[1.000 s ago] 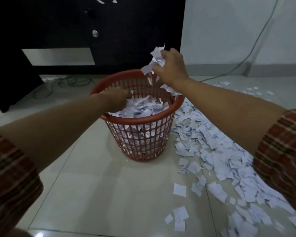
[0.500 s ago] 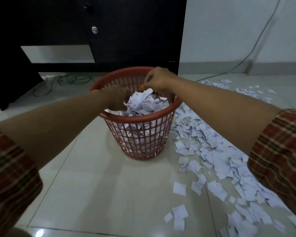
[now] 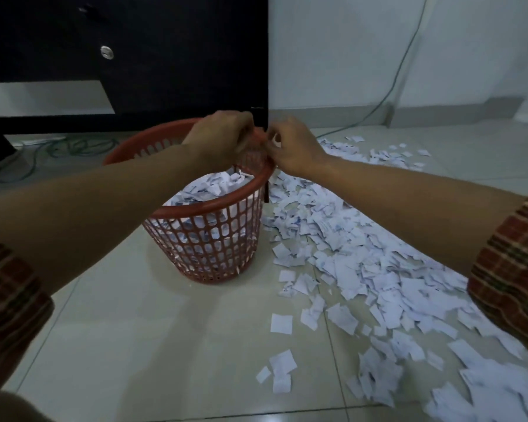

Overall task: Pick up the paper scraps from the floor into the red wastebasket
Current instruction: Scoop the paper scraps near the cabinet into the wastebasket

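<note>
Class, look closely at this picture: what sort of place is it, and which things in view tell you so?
Probably a room in a home or small office: a pale tiled floor, a dark wooden cabinet against a plain white wall, and a green cable trailing down it.

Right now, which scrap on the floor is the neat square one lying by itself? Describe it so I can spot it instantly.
Start at the red plastic lattice wastebasket on the pale tiled floor. Come toward the camera and slightly right, to the left edge of the white paper scraps. There lies a flat white square scrap, clean-edged and alone on bare tile, unlike the crumpled overlapping pieces beside it.
</note>
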